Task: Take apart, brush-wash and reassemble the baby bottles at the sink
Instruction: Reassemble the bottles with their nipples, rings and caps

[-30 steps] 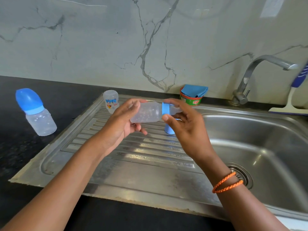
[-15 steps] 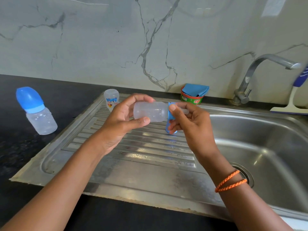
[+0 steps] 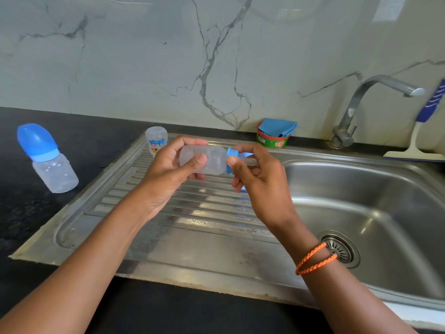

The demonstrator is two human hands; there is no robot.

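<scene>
Clear plastic bottle (image 3: 207, 160) gripped horiz. in left hand (image 3: 173, 169), right hand (image 3: 260, 179) pinching its blue ring (image 3: 231, 157)

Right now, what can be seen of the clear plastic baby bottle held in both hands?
The clear plastic baby bottle lies horizontal above the ribbed steel drainboard, droplets inside. Its blue screw ring and clear teat point right. The left hand grips the body; the right hand pinches the ring.

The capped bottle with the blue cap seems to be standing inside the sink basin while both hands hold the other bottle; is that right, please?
Not quite: in the head view the capped bottle stands on the dark countertop, left of the drainboard. Both hands do hold the other bottle.
</scene>
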